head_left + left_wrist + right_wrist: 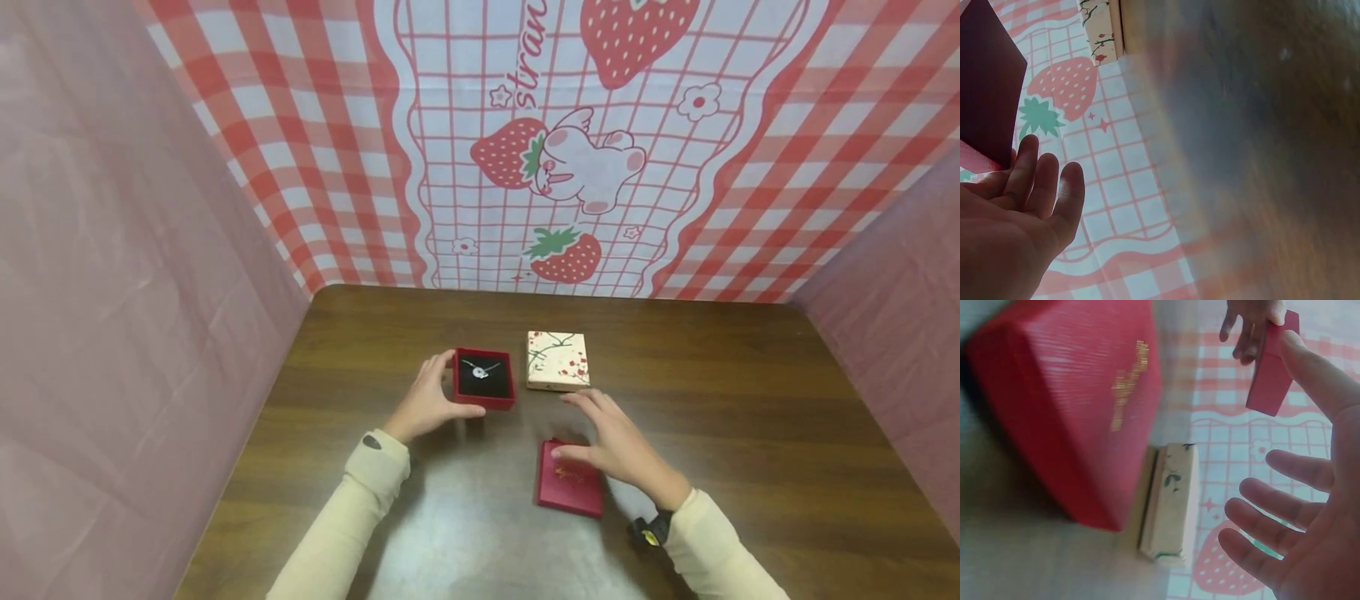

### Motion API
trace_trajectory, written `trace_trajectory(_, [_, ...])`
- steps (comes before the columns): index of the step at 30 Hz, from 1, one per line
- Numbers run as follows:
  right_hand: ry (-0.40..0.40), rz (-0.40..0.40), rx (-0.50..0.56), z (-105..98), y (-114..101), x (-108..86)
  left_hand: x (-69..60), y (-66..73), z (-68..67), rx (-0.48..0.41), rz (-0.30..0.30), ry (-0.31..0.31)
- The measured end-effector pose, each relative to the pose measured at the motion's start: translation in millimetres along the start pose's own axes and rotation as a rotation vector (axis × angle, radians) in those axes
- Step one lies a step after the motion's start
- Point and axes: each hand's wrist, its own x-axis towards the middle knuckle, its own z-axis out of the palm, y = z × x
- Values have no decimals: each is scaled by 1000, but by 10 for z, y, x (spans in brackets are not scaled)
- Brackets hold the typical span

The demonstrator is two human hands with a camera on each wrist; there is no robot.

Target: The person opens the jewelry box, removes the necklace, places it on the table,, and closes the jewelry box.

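Observation:
My left hand [429,402] grips an open red jewelry box [485,402] from its left side, thumb along the front. Inside the box a silver necklace with a round pendant [480,372] lies on a black pad. The left wrist view shows the box [991,87] from outside, against the fingers [1030,169]. A red lid [572,496] with gold lettering rests on the table, nearer the body. Over it hovers my right hand [626,446], fingers spread and holding nothing; the right wrist view shows its palm [1329,550] bare.
A cream box with red blossoms [557,358] stands on the wooden table [705,400], just right of the jewelry box. Behind the table hangs a strawberry-print checked cloth [442,167]. Pink cloth walls [135,292] flank both sides. A dark device [651,531] sits at the right wrist.

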Motion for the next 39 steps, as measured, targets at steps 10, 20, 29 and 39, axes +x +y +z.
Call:
trace_trajectory(10, [-74, 23, 60, -21, -106, 260, -2, -1, -18, 23, 6, -3])
trace_trajectory(20, [-86, 8, 109, 1, -171, 402, -17, 15, -53, 30, 14, -8])
trace_trajectory(29, [-119, 20, 134, 19, -218, 535, -35, 30, -47, 43, 22, -18])
trace_trajectory(39, [-153, 21, 162, 39, -254, 658, -46, 29, -12, 35, 32, -19])
